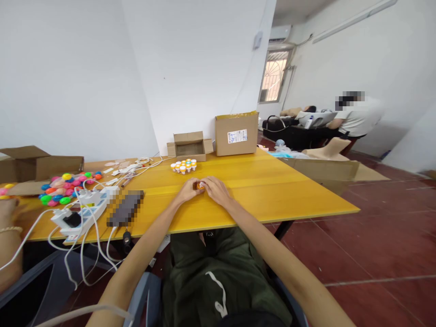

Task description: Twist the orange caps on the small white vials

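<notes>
At the near middle of the table [272, 200], my left hand [186, 190] and my right hand [217, 190] meet, fingers closed around a small orange-and-white piece [200, 185]. Fingers cover most of it, and its exact kind is too small to tell. Just beyond my hands stands a tight cluster of small white-and-orange pieces [184, 166] with rounded tops, one of them with a teal top. They look similar in colour to the held piece.
Behind the cluster sit an open carton [189, 150] and a taller closed box [236, 135]. Leftward lie a blurred-out phone [126, 209], a power strip [91, 211] with white cables, bright plastic balls [64, 188] and another open box [44, 168]. A neighbour's arm [10, 240] rests far left.
</notes>
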### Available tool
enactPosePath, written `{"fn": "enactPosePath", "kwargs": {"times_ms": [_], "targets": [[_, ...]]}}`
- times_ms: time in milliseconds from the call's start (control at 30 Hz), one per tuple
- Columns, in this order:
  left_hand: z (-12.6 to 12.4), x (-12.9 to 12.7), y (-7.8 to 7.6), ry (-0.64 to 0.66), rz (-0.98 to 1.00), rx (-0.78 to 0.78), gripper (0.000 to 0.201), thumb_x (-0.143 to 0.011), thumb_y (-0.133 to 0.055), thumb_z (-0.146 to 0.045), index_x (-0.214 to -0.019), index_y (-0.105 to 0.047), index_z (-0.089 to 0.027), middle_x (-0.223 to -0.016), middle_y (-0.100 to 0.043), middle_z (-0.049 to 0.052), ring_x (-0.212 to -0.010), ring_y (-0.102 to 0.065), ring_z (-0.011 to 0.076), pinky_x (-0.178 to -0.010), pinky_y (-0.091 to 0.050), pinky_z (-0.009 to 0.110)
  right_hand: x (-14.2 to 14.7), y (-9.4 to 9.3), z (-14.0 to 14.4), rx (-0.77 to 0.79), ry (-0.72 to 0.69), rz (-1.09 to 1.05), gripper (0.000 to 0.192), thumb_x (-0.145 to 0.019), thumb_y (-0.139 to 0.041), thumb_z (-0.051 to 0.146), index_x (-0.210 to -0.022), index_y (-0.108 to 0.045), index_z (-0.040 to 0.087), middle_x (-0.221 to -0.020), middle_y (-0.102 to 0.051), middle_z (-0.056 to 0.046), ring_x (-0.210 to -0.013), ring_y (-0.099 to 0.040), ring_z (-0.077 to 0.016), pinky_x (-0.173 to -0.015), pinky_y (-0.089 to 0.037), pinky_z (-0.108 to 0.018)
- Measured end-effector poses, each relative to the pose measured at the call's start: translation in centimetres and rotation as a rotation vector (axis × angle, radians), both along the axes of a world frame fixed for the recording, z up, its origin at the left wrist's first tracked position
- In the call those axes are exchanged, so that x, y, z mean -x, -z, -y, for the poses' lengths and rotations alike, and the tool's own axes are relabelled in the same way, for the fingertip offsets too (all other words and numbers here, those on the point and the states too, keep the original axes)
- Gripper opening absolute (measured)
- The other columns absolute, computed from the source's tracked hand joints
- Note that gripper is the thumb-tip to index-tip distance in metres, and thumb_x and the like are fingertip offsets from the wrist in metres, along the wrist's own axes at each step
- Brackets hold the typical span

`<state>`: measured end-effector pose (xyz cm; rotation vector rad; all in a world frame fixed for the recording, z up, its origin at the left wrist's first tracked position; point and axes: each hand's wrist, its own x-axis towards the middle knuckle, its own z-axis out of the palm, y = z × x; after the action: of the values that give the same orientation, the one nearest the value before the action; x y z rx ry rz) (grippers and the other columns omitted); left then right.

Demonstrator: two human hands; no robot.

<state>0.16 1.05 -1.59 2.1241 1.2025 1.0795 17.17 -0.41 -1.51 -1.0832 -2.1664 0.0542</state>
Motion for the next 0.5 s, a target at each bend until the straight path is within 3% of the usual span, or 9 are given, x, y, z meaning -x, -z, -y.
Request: {"fn": "enactPosePath", "kwargs": {"times_ms": [267, 500], "targets": [[-0.02, 0.26, 0.05, 0.065, 0.174, 0.196, 0.031, -0.067, -0.078, -0.034, -0.091, -0.067, -0.018, -0.084, -0.069, 0.000, -0.076, -0.063, 0.0152, -0.075, -0.052, 0.030, -0.22, 0.21, -0.41, 0.093, 0.018, -0.139, 0.019, -0.093, -0.052, 0.018, -0.098, -0.070, 0.024, -0.101, -0.074, -0.006, -0.095, -0.067, -0.0186, -0.083, -0.050, -0.030], [0.25, 0.03, -0.13, 0.057, 0.218, 0.165, 0.039, -0.065, -0.082, -0.042, -0.092, -0.066, -0.017, -0.088, -0.072, 0.002, -0.078, -0.065, 0.0163, -0.077, -0.053, 0.031, 0.34, 0.36, -0.88, 0.269, -0.066, -0.382, 0.015, -0.082, -0.067, 0.022, -0.098, -0.067, 0.021, -0.100, -0.075, -0.005, -0.092, -0.071, -0.0183, -0.083, -0.055, -0.033]]}}
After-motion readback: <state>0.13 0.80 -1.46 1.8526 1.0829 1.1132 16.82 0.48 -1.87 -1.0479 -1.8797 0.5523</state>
